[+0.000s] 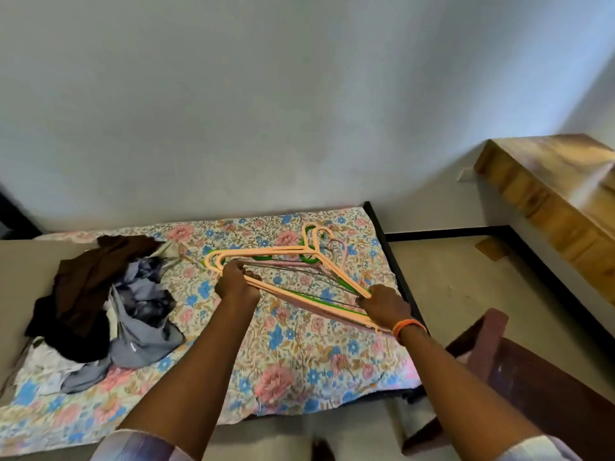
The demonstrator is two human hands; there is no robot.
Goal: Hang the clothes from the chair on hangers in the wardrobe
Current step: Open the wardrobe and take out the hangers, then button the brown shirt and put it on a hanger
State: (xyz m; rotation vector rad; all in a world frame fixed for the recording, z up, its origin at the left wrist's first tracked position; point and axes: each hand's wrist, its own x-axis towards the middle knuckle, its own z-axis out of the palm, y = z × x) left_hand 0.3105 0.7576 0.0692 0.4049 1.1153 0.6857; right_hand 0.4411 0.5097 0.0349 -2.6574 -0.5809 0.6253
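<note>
Left hand (237, 283): fingers curled round the lower bars at the left end of the hangers, knuckles up.
Right hand (386, 306): gripping the right end of the same stack; an orange band (408, 326) sits on the wrist.
Hangers (283, 252): a bundle of peach, green and pink plastic ones, with what look like thin wire ones among them, held just above or on the bed, hooks pointing away towards the wall.
Clothes (100, 304): a loose heap of brown, black, grey-blue and white pieces, on the left of the bed (299, 367), well apart from the hangers.
Chair (532, 387): dark, at the lower right beside the bed; no clothes show on the part in view.
Wardrobe: not in view.
Handling, hangers: probably light and stiff, yet hooks and bars tangle; best separated one at a time by the hook or neck.
Handling, clothes: soft and limp; take each by the collar or shoulders so that a hanger slides in.
Stage: apparently sorting hangers, nothing hung yet.
</note>
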